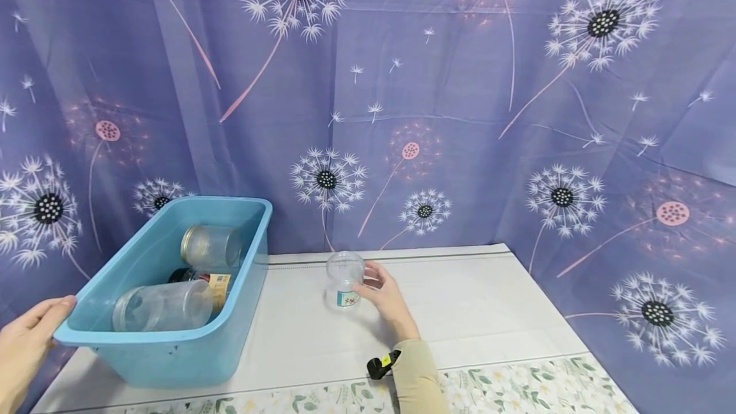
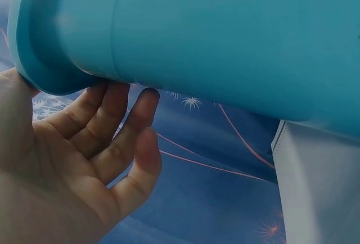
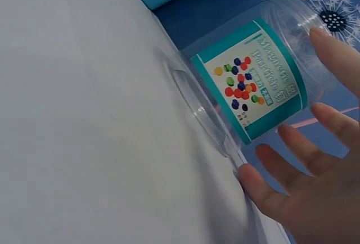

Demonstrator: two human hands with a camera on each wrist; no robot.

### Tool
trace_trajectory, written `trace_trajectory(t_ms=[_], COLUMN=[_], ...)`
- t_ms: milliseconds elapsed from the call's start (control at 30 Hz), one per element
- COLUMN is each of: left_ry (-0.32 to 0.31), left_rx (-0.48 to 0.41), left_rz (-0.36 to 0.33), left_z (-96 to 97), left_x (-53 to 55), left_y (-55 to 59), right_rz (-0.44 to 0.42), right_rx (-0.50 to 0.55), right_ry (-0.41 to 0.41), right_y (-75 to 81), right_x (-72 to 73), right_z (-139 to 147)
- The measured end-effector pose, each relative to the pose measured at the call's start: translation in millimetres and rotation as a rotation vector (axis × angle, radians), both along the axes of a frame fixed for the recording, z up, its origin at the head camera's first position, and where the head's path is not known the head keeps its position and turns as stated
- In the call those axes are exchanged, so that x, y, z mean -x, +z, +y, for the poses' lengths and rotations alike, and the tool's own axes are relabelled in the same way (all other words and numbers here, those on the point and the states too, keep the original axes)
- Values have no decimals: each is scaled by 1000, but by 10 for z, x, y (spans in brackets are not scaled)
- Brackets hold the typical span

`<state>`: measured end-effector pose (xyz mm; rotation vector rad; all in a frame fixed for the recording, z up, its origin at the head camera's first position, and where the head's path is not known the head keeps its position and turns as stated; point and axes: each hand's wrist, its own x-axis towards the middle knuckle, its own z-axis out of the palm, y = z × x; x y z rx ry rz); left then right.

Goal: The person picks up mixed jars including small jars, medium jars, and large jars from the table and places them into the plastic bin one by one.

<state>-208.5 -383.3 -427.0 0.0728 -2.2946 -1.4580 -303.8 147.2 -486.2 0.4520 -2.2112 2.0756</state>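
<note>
A clear plastic jar [image 1: 345,270] with a teal label stands on the white tabletop cloth. The right wrist view shows colored balls printed on the jar's label [image 3: 253,81]. My right hand [image 1: 382,292] is at the jar's right side, thumb toward its front and fingers spread behind. Those fingers [image 3: 292,148] look loosely extended, not wrapped round it; firm contact is unclear. At far left, my left hand [image 1: 34,331] grips the rim of a blue plastic tub [image 1: 253,273], thumb above and fingers curled beneath the lip, as the left wrist view shows.
Inside the tub lie a clear jar with a gold-colored lid [image 1: 213,246], a larger clear jar [image 1: 163,306] and an item with a yellowish label [image 1: 220,289]. A purple dandelion-print curtain [image 1: 368,82] hangs behind the table [image 1: 471,312]. A black device [image 1: 379,366] sits at my right wrist.
</note>
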Motion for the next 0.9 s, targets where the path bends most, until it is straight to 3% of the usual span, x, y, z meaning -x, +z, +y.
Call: trace_trajectory(t_ms=[200,333,533,900], left_ry=[9,-2,-13,-22], left_rx=[30,34,44,28], left_rz=[-48,-37,-7,-8], left_z=[79,122,84,89], left_x=[-67,-97,-60,-97], left_y=[82,119,93,96], right_rz=[-9,-25,-32,-40], right_rx=[-51,-62,-72,-45], right_ry=[6,10,20,28], right_y=[-13,5,6,-34], right_x=[-13,-30,-32,-7], right_z=[-35,-70,-126,-224])
